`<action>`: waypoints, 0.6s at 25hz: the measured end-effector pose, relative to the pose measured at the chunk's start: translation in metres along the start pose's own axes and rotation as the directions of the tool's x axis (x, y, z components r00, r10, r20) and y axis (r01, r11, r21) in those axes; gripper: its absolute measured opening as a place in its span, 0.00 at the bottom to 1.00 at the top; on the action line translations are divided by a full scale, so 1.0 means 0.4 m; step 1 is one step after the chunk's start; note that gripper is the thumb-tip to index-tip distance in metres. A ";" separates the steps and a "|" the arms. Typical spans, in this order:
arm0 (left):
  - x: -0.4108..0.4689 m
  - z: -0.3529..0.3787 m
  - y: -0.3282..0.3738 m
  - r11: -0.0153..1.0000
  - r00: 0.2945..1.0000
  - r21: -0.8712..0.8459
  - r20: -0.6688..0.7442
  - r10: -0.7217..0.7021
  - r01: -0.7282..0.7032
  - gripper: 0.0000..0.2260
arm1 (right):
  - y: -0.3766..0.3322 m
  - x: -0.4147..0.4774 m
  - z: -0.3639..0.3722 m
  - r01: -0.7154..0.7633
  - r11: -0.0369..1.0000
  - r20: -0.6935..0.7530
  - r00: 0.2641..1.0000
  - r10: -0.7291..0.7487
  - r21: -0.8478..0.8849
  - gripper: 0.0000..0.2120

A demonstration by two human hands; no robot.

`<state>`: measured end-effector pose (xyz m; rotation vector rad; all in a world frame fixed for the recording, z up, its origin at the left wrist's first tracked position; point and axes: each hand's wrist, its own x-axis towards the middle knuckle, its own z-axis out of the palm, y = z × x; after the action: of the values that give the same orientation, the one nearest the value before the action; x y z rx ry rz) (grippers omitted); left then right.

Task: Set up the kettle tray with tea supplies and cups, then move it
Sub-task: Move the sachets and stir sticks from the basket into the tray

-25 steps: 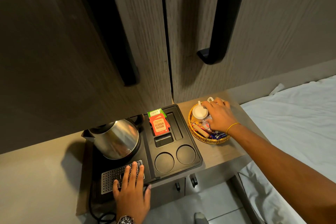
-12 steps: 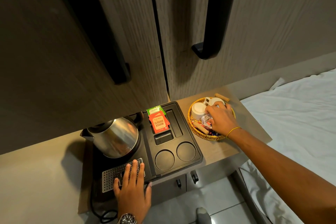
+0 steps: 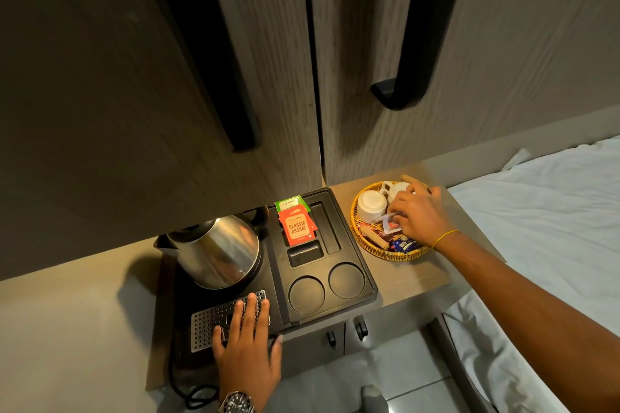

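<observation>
A black kettle tray (image 3: 369,282) lies on a wooden counter, with a steel kettle (image 3: 218,250) on its left half. Red and green tea sachets (image 3: 296,224) stand in a slot at the tray's back. Two round cup recesses (image 3: 327,287) at the front hold nothing. My left hand (image 3: 246,345) rests flat on the perforated drip grate (image 3: 204,320), fingers spread. To the right, a wicker basket (image 3: 360,240) holds two white cups (image 3: 370,205) and several sachets. My right hand (image 3: 417,213) is in the basket, fingers pinching a small clear-and-red sachet (image 3: 391,224).
Tall wood-grain cabinet doors (image 3: 268,77) with black handles rise right behind the counter and overhang the kettle. A bed with white sheets (image 3: 543,228) lies to the right. The kettle's black cord (image 3: 191,394) trails off the front left edge. Tiled floor shows below.
My right hand has shifted from the white cup down to the sachets in the basket and closed on one. My left hand stays on the grate.
</observation>
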<state>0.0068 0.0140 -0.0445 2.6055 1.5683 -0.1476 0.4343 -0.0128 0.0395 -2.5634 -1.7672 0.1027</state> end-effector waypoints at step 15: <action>-0.010 0.006 -0.004 0.998 1.000 -0.064 -0.003 0.007 -0.007 0.35 | -0.370 0.098 0.011 0.393 0.901 -0.036 0.919 -0.394 0.185 0.12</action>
<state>0.0032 0.0110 -0.0464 2.5633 1.5386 -0.0914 0.3100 0.0764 0.0425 -2.0327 -2.1203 0.2486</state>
